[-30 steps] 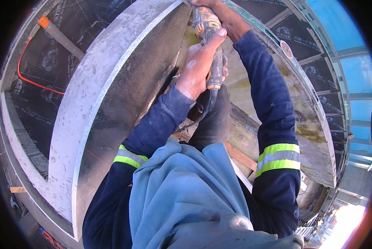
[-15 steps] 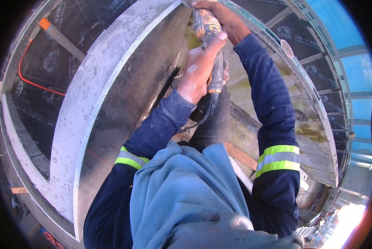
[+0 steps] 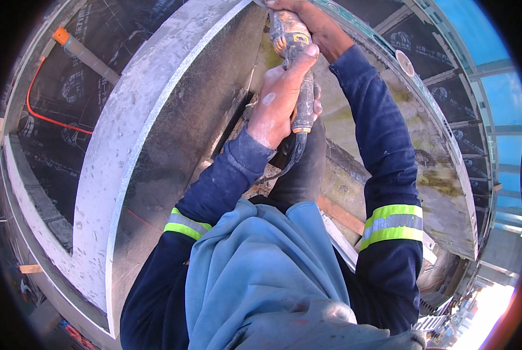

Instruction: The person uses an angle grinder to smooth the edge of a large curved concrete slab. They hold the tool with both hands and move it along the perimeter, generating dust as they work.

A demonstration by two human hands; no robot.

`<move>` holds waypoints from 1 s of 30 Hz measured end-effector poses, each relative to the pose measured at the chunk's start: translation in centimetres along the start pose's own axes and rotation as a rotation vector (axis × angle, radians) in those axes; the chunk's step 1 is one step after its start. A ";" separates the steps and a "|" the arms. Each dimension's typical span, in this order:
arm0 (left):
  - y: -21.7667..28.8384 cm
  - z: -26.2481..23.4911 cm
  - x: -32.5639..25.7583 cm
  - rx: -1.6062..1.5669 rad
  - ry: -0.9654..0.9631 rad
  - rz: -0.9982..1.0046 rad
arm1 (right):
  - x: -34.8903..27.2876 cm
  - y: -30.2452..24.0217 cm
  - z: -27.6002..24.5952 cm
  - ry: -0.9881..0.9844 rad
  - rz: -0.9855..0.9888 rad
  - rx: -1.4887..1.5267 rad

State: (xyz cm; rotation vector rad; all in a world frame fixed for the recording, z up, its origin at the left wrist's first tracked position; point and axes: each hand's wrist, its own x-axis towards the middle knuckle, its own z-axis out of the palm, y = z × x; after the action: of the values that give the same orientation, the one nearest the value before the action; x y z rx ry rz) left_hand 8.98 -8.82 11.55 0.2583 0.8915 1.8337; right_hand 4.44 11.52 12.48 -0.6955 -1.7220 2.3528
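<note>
A dusty yellow-and-black angle grinder is held lengthwise at the top of the view, its head up at the rim and mostly hidden. My left hand wraps round its rear body, thumb laid along the casing. From the tail a dark power cord hangs down toward my legs. My right hand grips near the grinder's head, some fingers cut off by the picture's edge. Left of the tool runs the pale top edge of a curved concrete wall.
A round disc lies on the right-hand panel's edge. That panel is stained and slopes beside my right arm. Past the wall are a grey pipe with an orange end and an orange hose. A wooden plank lies beside my leg.
The view has shifted slightly, so the wall and panel sit a little further right. Both hands keep their hold on the angle grinder.
</note>
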 end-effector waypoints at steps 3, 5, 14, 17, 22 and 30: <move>0.2 0.1 0.2 0.005 0.007 0.002 | 0.4 -0.1 0.3 0.058 -0.008 -0.026; 0.3 0.0 0.6 0.002 0.006 0.010 | 1.0 -0.3 0.1 0.073 -0.004 -0.050; 0.4 0.0 -0.4 0.005 0.007 -0.004 | 0.0 -0.3 0.6 0.038 0.022 -0.025; 0.3 0.0 -0.5 0.008 0.005 0.001 | -0.2 0.0 0.3 0.014 -0.024 -0.042; 0.5 -0.2 0.8 -0.009 0.000 0.012 | 1.0 -0.2 0.1 0.095 -0.035 -0.062; 0.4 -0.4 0.0 -0.015 -0.007 -0.014 | 0.0 -0.3 0.7 0.041 0.031 -0.036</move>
State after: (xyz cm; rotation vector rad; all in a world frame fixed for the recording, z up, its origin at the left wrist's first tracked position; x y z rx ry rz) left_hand 8.49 -9.11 11.59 0.2478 0.8726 1.8247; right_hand 4.09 11.05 12.87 -0.7765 -1.7529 2.3159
